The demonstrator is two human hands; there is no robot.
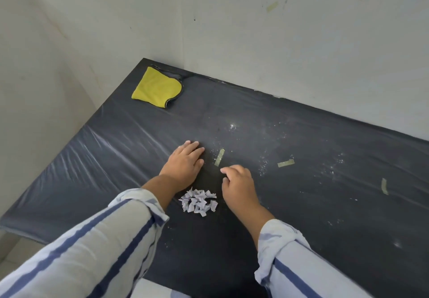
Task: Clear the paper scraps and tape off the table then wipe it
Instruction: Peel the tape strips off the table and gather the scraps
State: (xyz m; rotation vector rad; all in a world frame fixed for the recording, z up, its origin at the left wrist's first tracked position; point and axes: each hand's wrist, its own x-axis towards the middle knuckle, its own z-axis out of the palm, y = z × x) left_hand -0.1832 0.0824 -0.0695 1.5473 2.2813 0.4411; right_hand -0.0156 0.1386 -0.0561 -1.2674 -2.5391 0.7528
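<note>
1. The dark counter [301, 216] is filling the centre and lower right of the frame, with pale specks lying scattered over its right half.
2. Striped sleeves [92, 251] are reaching in from the bottom edge.
3. A yellow cloth [155, 87] is lying at the counter's upper-left corner, well apart from both hands.
4. The left hand [183, 163] is resting flat at centre frame, fingers released and grasping nothing.
5. The right hand [239, 186] is hovering just right of it, fingers loosely curled and empty.
6. The scraps [199, 202] are sitting in a pile between the wrists.
7. Three tape strips are lying on the counter: one [219, 157] between the hands' fingertips, another [286, 163] to the right, a third [384, 186] near the right edge.
</note>
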